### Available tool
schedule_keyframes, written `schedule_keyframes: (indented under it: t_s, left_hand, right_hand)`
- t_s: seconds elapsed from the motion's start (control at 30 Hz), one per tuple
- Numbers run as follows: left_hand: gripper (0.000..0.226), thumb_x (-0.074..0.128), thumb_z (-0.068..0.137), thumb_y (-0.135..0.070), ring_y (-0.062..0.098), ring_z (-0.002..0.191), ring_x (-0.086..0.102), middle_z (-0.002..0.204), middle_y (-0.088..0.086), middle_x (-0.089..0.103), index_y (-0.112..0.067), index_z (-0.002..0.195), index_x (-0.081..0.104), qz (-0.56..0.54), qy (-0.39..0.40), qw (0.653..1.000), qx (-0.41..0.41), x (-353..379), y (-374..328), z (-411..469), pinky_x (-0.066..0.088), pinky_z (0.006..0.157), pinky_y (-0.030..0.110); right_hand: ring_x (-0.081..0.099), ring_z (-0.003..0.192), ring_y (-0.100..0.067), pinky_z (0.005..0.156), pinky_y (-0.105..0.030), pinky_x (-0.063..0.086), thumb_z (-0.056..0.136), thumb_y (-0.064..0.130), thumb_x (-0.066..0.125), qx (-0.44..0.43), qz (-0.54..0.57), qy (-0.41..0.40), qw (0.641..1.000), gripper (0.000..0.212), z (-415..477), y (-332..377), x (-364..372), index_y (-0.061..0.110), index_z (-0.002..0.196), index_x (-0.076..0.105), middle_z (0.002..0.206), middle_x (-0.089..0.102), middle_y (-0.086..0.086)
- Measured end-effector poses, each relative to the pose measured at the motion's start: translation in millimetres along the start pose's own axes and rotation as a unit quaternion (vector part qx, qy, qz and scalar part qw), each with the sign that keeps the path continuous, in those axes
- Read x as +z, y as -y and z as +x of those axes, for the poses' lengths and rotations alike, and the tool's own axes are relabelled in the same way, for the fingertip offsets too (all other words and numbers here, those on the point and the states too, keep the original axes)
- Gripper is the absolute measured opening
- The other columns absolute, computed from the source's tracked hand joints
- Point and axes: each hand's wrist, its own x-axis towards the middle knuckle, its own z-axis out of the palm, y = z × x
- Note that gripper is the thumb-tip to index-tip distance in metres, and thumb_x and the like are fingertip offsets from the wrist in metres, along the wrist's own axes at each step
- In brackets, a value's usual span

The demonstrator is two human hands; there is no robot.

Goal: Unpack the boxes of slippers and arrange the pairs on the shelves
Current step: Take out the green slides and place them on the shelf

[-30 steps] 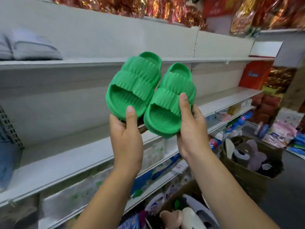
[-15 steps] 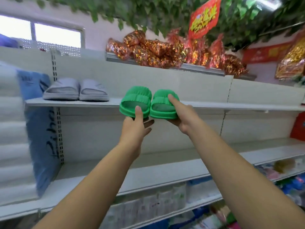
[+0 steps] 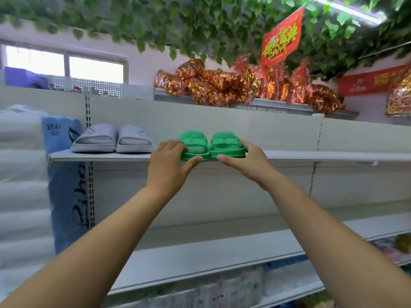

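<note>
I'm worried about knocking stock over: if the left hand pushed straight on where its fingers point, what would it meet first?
The left hand touches the left green ribbed foam slipper, so that comes first; beyond it, probably the white shelf back panel.

Red-gold foil packs [image 3: 233, 85] lie beneath a hanging red sign [image 3: 282, 36] and leafy vines [image 3: 178, 23].

Bright, even indoor lighting. Daylight is admitted through an overexposed window [image 3: 64, 64] at upper left; a ceiling tube [image 3: 355, 12] is blown out at upper right. Glare is scattered off the foil packets [image 3: 222, 85]. The green slippers [image 3: 211, 145] are rendered fairly sharp; the leaves [image 3: 44, 14] and white packs [image 3: 20, 174] at left are smeared, and the shelf [image 3: 100, 155] is bent by the wide lens
</note>
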Motion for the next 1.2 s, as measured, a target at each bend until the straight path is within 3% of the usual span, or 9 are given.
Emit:
schedule_keyframes:
  t_s: [0.13,0.27,0.47,0.67,0.77,0.87,0.97,1.1,1.2]
  left_hand:
    - [0.056,0.059,0.089,-0.061,0.035,0.096,0.061,0.106,0.012,0.070,-0.006,0.094,0.070,0.059,0.033,0.997,0.023,7,9,15,0.050,0.080,0.044]
    - [0.053,0.059,0.091,-0.061,0.032,0.099,0.059,0.109,0.010,0.069,-0.009,0.097,0.068,0.061,0.054,0.997,-0.004,13,16,19,0.050,0.080,0.043]
    - [0.055,0.050,0.095,-0.065,0.029,0.102,0.057,0.108,0.007,0.068,-0.012,0.098,0.065,0.144,0.061,0.987,-0.023,14,26,25,0.043,0.075,0.039]
    - [0.054,0.041,0.099,-0.063,0.028,0.114,0.055,0.117,0.004,0.066,-0.015,0.110,0.065,0.208,0.094,0.973,-0.041,15,41,31,0.042,0.089,0.041]
    - [0.056,0.035,0.102,-0.061,0.028,0.128,0.049,0.139,0.005,0.058,-0.016,0.125,0.060,0.221,0.134,0.966,-0.034,15,53,33,0.037,0.103,0.042]
    - [0.065,0.032,0.103,-0.059,0.029,0.148,0.031,0.164,0.008,0.030,-0.016,0.151,0.038,0.211,0.191,0.959,-0.010,14,63,31,0.022,0.119,0.043]
    - [0.076,0.035,0.102,-0.060,0.028,0.153,0.020,0.168,0.009,0.018,-0.014,0.161,0.017,0.200,0.202,0.959,0.019,11,70,26,0.014,0.124,0.041]
    - [0.067,0.046,0.102,-0.050,0.029,0.147,0.034,0.161,0.010,0.036,-0.011,0.155,0.034,0.137,0.151,0.977,0.057,0,74,19,0.024,0.121,0.041]
    - [0.060,0.059,0.097,-0.043,0.032,0.141,0.042,0.155,0.013,0.045,-0.010,0.146,0.049,0.112,0.137,0.978,0.106,-7,78,7,0.032,0.118,0.045]
  right_hand:
    - [0.060,0.102,-0.009,0.087,-0.023,0.045,0.073,0.054,0.083,0.000,-0.148,-0.011,0.989,0.067,12,-1,-4,0.024,0.129,0.063,0.110,0.064,0.012]
    - [0.058,0.118,-0.017,0.099,-0.030,0.047,0.072,0.063,0.079,0.003,-0.199,0.004,0.980,0.078,28,-8,-1,0.023,0.136,0.061,0.134,0.062,-0.001]
    - [0.060,0.095,-0.014,0.078,-0.027,0.045,0.078,0.061,0.075,-0.018,-0.248,0.041,0.968,0.052,45,-8,17,0.019,0.110,0.075,0.108,0.069,0.001]
    - [0.059,0.108,-0.019,0.086,-0.032,0.047,0.088,0.059,0.065,-0.024,-0.273,0.085,0.958,0.052,63,-10,37,0.020,0.122,0.064,0.122,0.065,-0.004]
    - [0.058,0.115,-0.023,0.087,-0.031,0.043,0.092,0.058,0.060,-0.008,-0.286,0.100,0.953,0.060,67,-11,49,0.020,0.138,0.051,0.136,0.058,-0.009]
    - [0.057,0.118,-0.027,0.087,-0.033,0.043,0.093,0.056,0.058,0.002,-0.293,0.079,0.953,0.066,70,-11,62,0.023,0.146,0.038,0.139,0.055,-0.013]
    - [0.056,0.117,-0.029,0.091,-0.037,0.047,0.093,0.053,0.058,0.004,-0.300,0.040,0.953,0.065,71,-15,71,0.022,0.146,0.037,0.136,0.057,-0.012]
    - [0.056,0.119,-0.024,0.097,-0.040,0.048,0.092,0.053,0.058,-0.028,-0.304,-0.012,0.952,0.059,61,-19,79,0.018,0.139,0.048,0.134,0.059,-0.006]
    - [0.051,0.128,-0.020,0.106,-0.041,0.045,0.093,0.051,0.059,-0.100,-0.324,-0.032,0.940,0.058,38,-26,77,0.016,0.139,0.051,0.141,0.054,-0.003]
